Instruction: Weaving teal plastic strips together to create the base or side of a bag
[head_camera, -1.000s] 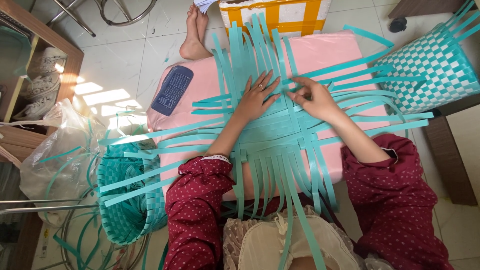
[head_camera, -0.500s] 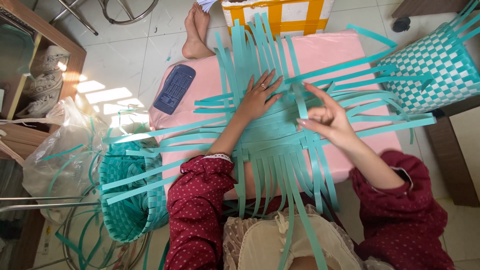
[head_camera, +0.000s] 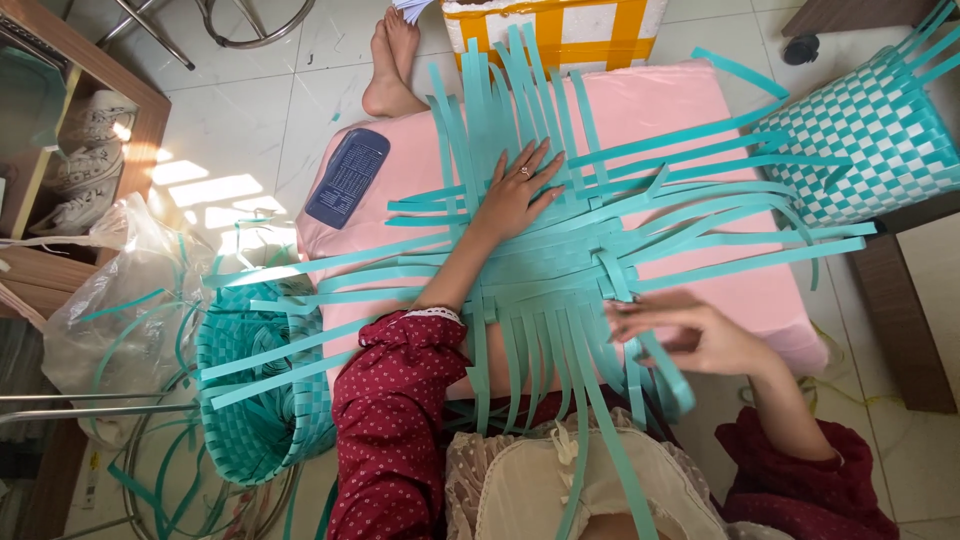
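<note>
A flat weave of teal plastic strips (head_camera: 560, 265) lies on a pink cushion (head_camera: 650, 110), with loose strip ends fanning out on all sides. My left hand (head_camera: 518, 190) rests flat, fingers spread, on the far part of the weave. My right hand (head_camera: 690, 335) is at the weave's near right edge, fingers pinched on one teal strip (head_camera: 655, 365) that bends down over the cushion's edge. Both arms wear dark red dotted sleeves.
A half-woven teal basket (head_camera: 255, 400) lies at my left on the floor. A finished teal-and-white checked basket (head_camera: 870, 130) stands at upper right. A dark blue flat case (head_camera: 348, 177) sits on the cushion's left. Another person's bare foot (head_camera: 390, 60) and a yellow-and-white box (head_camera: 560, 25) are beyond.
My right hand has drawn back from the middle of the weave to its near right edge, pulling a strip with it. The left hand has stayed pressed on the weave.
</note>
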